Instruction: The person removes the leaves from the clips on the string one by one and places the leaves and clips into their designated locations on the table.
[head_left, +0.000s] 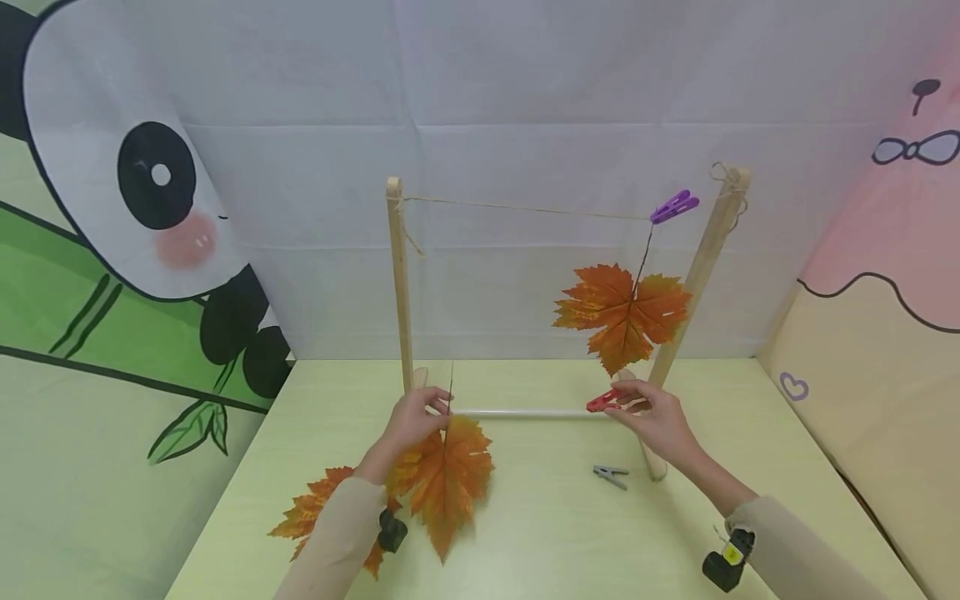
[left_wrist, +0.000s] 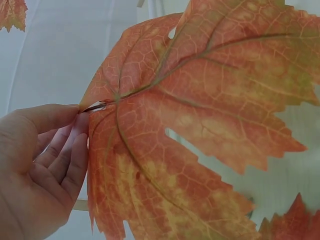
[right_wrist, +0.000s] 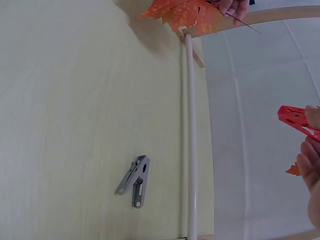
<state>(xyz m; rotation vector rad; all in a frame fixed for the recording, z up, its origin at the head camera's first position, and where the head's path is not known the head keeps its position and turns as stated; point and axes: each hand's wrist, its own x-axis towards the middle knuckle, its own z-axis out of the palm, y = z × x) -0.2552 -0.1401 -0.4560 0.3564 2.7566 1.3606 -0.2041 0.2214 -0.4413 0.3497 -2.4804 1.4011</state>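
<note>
My left hand (head_left: 417,419) pinches the stem of an orange artificial maple leaf (left_wrist: 200,95) between thumb and fingertips; the blade hangs below the fingers and the stem points up. My right hand (head_left: 654,414) holds a red clothespin (head_left: 602,402) by its handle end, its tip pointing left. In the right wrist view the red clothespin (right_wrist: 295,118) shows at the right edge. Above that hand, another maple leaf (head_left: 626,312) hangs from a string (head_left: 517,207), fastened by a purple clothespin (head_left: 674,206). Both hands are below the string and apart from each other.
A wooden post (head_left: 400,283) stands at left and a second post (head_left: 697,275) leans at right, joined low by a white rod (head_left: 532,413). A grey clothespin (head_left: 611,476) lies on the table. Another leaf (head_left: 315,507) lies partly behind my left forearm.
</note>
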